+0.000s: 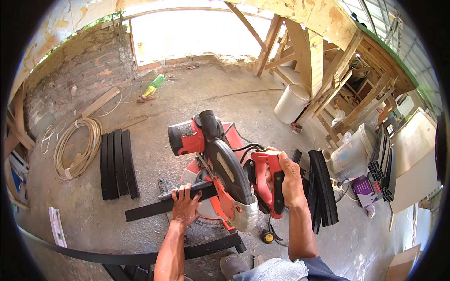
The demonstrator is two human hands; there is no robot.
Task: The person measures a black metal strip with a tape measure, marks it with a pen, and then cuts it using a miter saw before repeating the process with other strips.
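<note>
A red and black miter saw (pixel 228 164) stands on the floor in front of me, its head tilted down toward me. My right hand (pixel 291 175) is closed around the saw's red handle. With fingers spread over its top, my left hand (pixel 186 206) holds a black bar (pixel 149 209) against the saw's fence, left of the blade guard. One end of the bar sticks out to the left. Its other end runs under the saw head, where the guard hides it and the blade.
Several black strips (pixel 117 164) lie at left, beside a coiled hose (pixel 77 147). More black pieces (pixel 322 192) are right of the saw. A tape measure (pixel 267 237), a level (pixel 57 227), a green bottle (pixel 154 85) and buckets (pixel 292 103) stand or lie around. A long black bar (pixel 93 253) crosses nearest me.
</note>
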